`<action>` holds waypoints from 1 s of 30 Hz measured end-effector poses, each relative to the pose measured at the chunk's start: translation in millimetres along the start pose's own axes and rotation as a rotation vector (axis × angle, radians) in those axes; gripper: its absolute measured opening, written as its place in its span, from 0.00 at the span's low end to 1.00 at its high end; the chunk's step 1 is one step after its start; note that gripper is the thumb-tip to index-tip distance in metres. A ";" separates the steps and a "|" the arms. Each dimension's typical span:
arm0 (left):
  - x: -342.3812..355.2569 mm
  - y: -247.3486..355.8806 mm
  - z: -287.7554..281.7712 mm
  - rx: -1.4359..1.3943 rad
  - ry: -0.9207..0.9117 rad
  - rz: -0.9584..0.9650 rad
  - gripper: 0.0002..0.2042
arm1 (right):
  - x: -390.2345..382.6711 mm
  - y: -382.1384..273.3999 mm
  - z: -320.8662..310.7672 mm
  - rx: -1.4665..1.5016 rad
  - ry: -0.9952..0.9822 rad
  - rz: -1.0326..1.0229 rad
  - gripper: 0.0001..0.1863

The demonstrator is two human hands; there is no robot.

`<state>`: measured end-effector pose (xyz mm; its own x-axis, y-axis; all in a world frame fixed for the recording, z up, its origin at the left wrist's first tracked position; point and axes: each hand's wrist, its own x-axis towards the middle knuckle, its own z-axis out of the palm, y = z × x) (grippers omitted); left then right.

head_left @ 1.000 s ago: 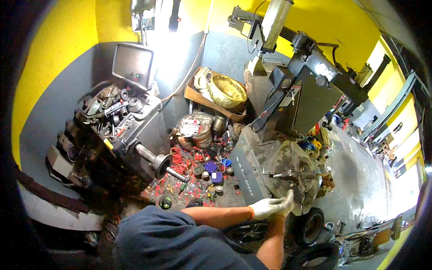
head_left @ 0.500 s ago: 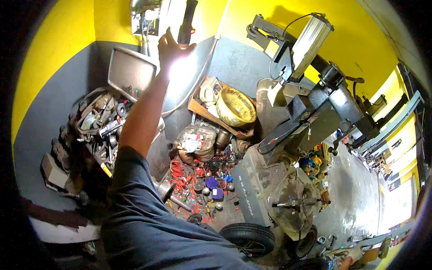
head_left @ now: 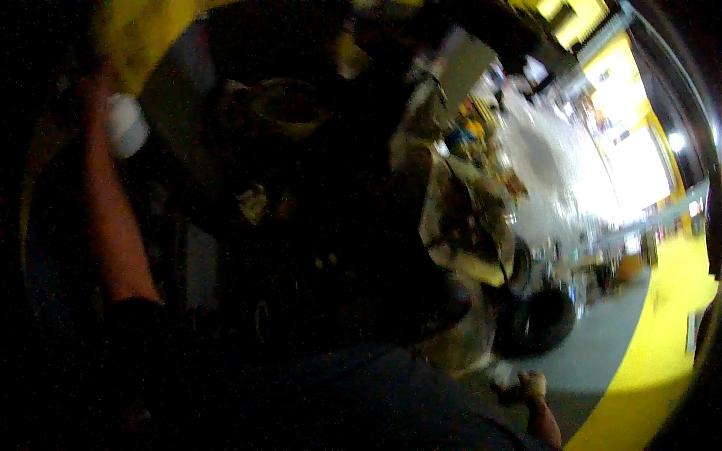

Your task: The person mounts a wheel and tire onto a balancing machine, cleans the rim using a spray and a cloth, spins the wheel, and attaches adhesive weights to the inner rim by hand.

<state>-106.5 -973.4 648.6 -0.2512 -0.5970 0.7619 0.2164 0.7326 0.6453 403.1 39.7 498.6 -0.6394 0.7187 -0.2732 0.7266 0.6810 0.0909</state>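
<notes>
At the far left my left arm reaches up, bare below a dark sleeve. My left hand (head_left: pixel 99 89) is dark and smeared, so its fingers cannot be made out. Beside its wrist shows a pale rounded thing (head_left: pixel 128 125), too blurred to name. Low on the right, my right hand (head_left: pixel 532 384) is raised with its fingers curled closed. A small dark and whitish shape lies against it; whether the hand grips this cannot be told. Close above it is a black tyre (head_left: pixel 535 323).
A tyre machine's round turntable (head_left: pixel 470 218) stands right of centre, its base in shadow. Beyond it runs a shiny grey floor (head_left: pixel 538 150) toward a bright opening. A yellow bowl (head_left: pixel 289 105) shows dimly at the upper left. A yellow and grey wall (head_left: pixel 665 301) is at the right.
The view has swung right and the near scene has gone dark. The black flashlight and its glare by my left hand no longer show clearly. My right hand has come further into view.
</notes>
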 end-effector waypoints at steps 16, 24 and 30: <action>-669.3 43.6 -233.7 0.253 -2.652 0.146 0.24 | -106.4 47.8 179.9 0.627 0.008 0.264 0.28; -750.7 135.0 -260.7 -0.458 -2.102 -0.108 0.24 | -81.4 104.5 235.2 1.142 -0.161 0.462 0.22; -804.2 117.9 -284.9 0.213 -1.941 -0.869 0.21 | -53.9 96.3 236.9 0.935 -0.199 0.412 0.24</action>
<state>389.7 -500.2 127.5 -0.6377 0.1880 -0.7470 -0.5080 0.6263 0.5913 567.1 33.2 295.2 -0.3061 0.7767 -0.5505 0.8387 -0.0536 -0.5420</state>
